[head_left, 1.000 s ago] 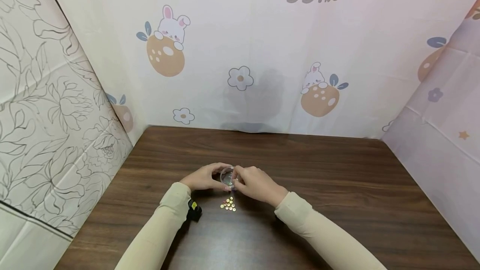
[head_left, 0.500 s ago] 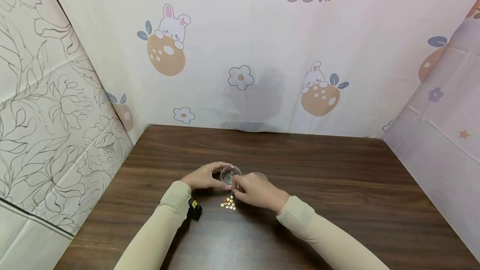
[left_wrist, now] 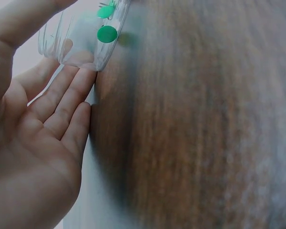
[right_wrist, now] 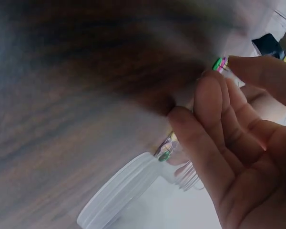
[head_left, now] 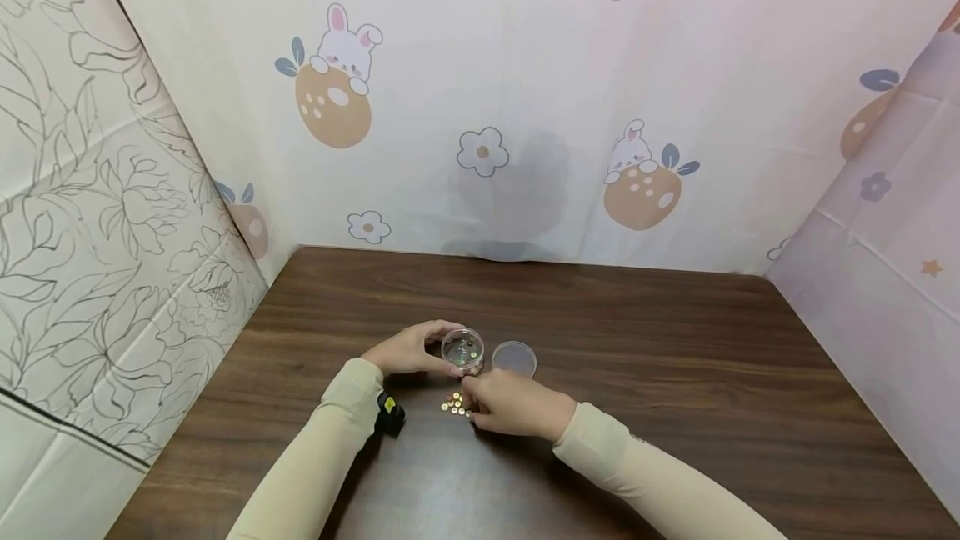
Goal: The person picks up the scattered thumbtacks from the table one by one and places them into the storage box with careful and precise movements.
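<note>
Pale printed sheets, rabbits and flowers on one, line-drawn blooms on another, walled in a dark brown wooden tabletop. Near its front middle stood a small round clear plastic jar with a few green and dark bits inside. The person's left hand had its fingers and thumb curled round the jar's far and left side, steadying it upright on the wood; the left wrist view showed the jar's wall against the fingertips.

Just right of the jar, close beside it, lay its round translucent plastic lid, flat on the wood.

Nearer the person than the jar sat a little heap of tiny yellow and reddish round sequins. The right hand rested just to the right of that heap, its fingertips at the heap's edge. In the right wrist view its thumb and fingers pinched a small green and pink piece, so the grip was closed on one bit.

The jar's open mouth lay straight beyond the heap, up and slightly left of the right hand's grip, much nearer that hand than the lid's far side.

A small black object with a yellow mark sat by the left sleeve.
</note>
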{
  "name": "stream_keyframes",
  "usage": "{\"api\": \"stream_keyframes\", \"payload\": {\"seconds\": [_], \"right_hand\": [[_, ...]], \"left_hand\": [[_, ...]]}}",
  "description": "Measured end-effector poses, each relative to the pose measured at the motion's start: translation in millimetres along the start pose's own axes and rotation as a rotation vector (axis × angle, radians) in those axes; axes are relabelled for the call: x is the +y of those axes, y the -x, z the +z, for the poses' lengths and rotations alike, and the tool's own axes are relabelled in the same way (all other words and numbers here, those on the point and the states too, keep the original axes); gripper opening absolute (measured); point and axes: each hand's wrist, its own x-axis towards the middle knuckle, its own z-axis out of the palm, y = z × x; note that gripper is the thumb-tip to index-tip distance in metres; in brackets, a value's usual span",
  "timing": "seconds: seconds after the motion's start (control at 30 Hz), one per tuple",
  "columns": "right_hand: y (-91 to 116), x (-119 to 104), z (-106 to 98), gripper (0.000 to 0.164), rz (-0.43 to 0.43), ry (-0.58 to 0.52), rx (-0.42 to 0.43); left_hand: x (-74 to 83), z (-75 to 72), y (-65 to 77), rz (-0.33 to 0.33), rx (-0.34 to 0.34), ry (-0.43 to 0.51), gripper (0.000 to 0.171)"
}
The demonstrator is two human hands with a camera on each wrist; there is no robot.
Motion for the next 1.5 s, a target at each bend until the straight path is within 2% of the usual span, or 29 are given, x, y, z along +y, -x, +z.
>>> {"api": "stream_keyframes", "payload": {"seconds": [0.23, 0.4, 0.6, 0.9, 1.3, 1.5], "right_hand": [[-0.2, -8.5, 3.9, 0.012, -0.009, 0.112, 0.039], [-0.6, -10.3, 4.4, 0.013, -0.002, 0.154, 0.055], [-0.8, -10.8, 4.0, 0.017, 0.016, 0.157, 0.052], [-1.4, -8.4, 4.1, 0.015, 0.025, 0.168, 0.059], [-0.2, -5.6, 1.5, 0.010, 0.029, 0.116, 0.052], [0.3, -4.2, 0.1, 0.011, 0.003, 0.103, 0.063]], "left_hand": [[2.9, 2.8, 3.0, -0.022, 0.003, 0.020, 0.069], [16.5, 2.0, 7.8, 0.005, -0.008, 0.069, 0.069], [29.4, -2.0, 13.1, 0.010, -0.026, 0.076, 0.070], [30.5, -2.9, 12.9, 0.027, -0.019, 0.071, 0.069], [33.1, -3.2, 12.3, 0.031, -0.016, 0.066, 0.068], [32.9, -3.1, 12.4, 0.035, -0.012, 0.067, 0.067]]}}
